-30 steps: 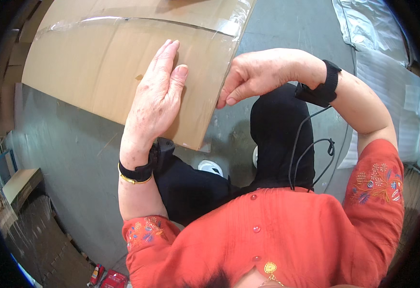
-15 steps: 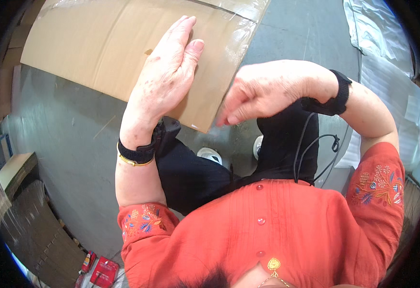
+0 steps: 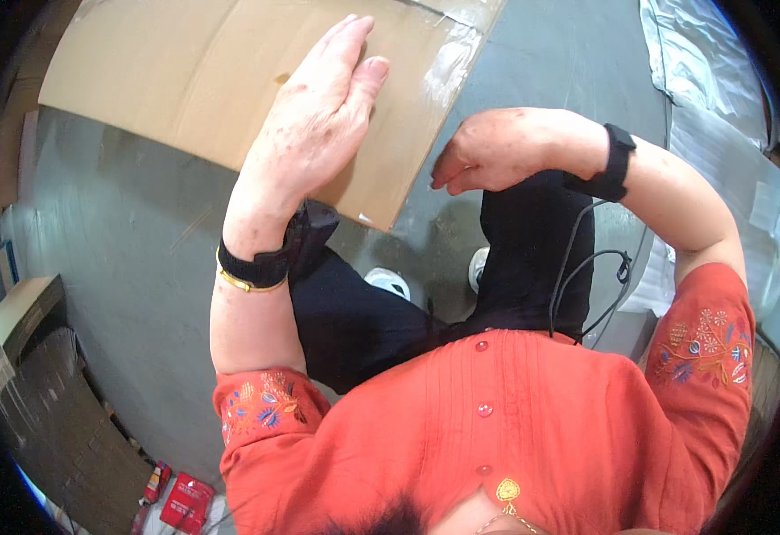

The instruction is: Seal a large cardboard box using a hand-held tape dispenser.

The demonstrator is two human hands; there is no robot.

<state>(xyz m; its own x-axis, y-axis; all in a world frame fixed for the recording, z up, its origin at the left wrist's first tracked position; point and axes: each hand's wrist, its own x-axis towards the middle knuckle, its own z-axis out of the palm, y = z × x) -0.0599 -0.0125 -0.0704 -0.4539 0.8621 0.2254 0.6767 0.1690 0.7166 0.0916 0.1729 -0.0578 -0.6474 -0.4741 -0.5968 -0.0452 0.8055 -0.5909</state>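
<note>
A large brown cardboard box (image 3: pixel 185 85) fills the upper left, with clear tape (image 3: pixel 450 69) shining along its right side. My left hand (image 3: pixel 314 120) lies over its top face, fingers stretched out and thumb a little apart, open and gripping nothing. Beside the box's right edge is my right hand (image 3: pixel 492 152), its fingers bent downward and the thumb below them. I see nothing held in it, and its fingers are partly hidden. Whether its fingertips touch the box side is hard to tell. Black bands circle both wrists.
Flattened cardboard (image 3: pixel 69 419) is stacked at the lower left, near a red packet (image 3: pixel 186 502). White translucent sheeting (image 3: pixel 720 169) lies at the right. A black cable (image 3: pixel 577 267) loops by my right leg. My white shoes (image 3: pixel 388 283) stand on the grey floor (image 3: pixel 140 241).
My right hand has moved up and slightly right along the box's edge, away from its near corner. My left hand has shifted slightly upward, still over the top face.
</note>
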